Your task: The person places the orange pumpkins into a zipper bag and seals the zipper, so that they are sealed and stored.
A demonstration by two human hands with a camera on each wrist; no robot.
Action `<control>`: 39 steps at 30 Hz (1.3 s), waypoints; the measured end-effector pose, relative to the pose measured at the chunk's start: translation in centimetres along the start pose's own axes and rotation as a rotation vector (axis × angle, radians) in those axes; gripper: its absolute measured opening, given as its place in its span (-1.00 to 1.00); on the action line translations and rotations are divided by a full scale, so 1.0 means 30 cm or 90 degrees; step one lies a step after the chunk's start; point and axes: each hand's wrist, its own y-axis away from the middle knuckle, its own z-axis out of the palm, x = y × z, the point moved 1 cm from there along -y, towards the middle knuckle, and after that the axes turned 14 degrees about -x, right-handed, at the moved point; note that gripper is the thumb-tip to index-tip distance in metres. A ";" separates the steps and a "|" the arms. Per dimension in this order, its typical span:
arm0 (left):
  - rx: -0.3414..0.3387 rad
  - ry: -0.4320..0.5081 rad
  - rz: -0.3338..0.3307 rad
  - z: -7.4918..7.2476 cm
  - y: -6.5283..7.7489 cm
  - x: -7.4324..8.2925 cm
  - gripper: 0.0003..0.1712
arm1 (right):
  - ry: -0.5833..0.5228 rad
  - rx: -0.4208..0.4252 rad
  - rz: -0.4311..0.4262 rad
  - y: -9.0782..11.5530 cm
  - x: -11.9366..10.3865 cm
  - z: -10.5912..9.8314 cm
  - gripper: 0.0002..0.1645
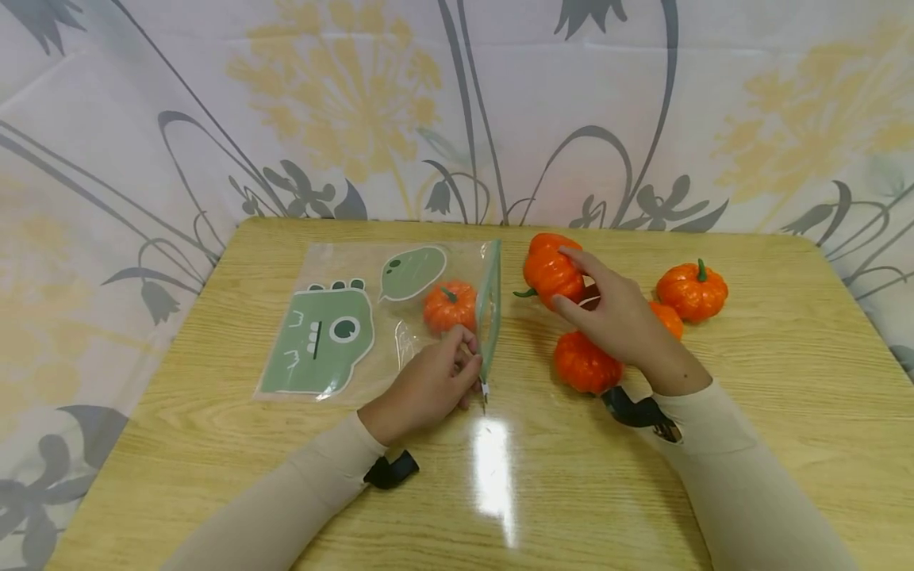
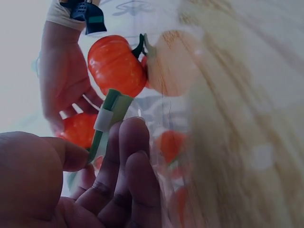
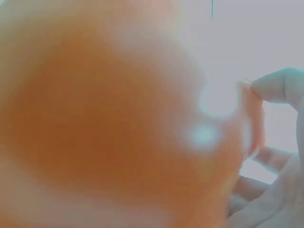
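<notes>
My left hand (image 1: 432,381) pinches the green zip edge (image 1: 489,317) of a clear zip bag (image 1: 393,341) near its white slider (image 2: 103,119). The bag lies flat, printed with a green one-eyed monster, its mouth parted to the right. Inside, close to the mouth, sits a small orange toy pumpkin (image 1: 450,307). To the right of the bag my right hand (image 1: 614,313) grips another orange pumpkin (image 1: 551,270) between thumb and fingers, its green stem pointing left. Under that hand a third pumpkin (image 1: 587,362) rests on the table. Blurred orange fills much of the right wrist view.
Another pumpkin (image 1: 667,317) is partly hidden behind my right hand, and one more (image 1: 693,291) stands farther right, stem up. All lie on a wood-grain table (image 1: 571,492). A floral cloth (image 1: 528,111) hangs along the table's back edge.
</notes>
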 end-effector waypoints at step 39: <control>-0.016 0.032 0.143 0.017 0.003 0.021 -0.96 | -0.083 -0.028 -0.061 -0.015 -0.066 0.137 -0.20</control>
